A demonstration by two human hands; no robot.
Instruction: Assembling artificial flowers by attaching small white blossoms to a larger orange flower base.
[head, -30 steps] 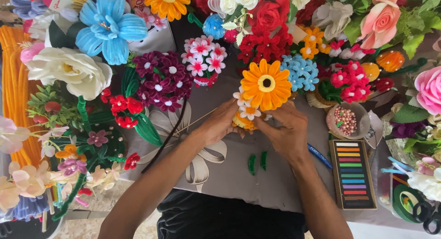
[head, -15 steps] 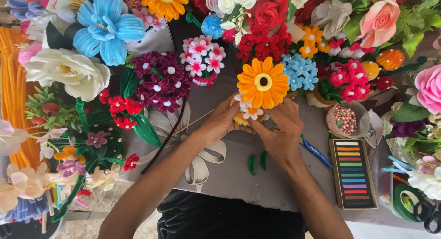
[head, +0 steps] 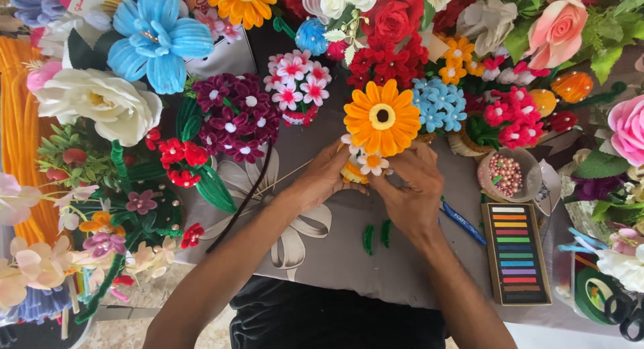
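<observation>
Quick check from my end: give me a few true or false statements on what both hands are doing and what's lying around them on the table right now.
1. Both hands, left hand and right hand, meet at a small white flower cluster. True.
2. The orange flower lies flat by the table's near edge. False: it stands just beyond the hands.
3. A box of coloured chalk sticks lies right of the right hand. True.
4. The blue pen is in the left hand. False: it lies on the table.
</observation>
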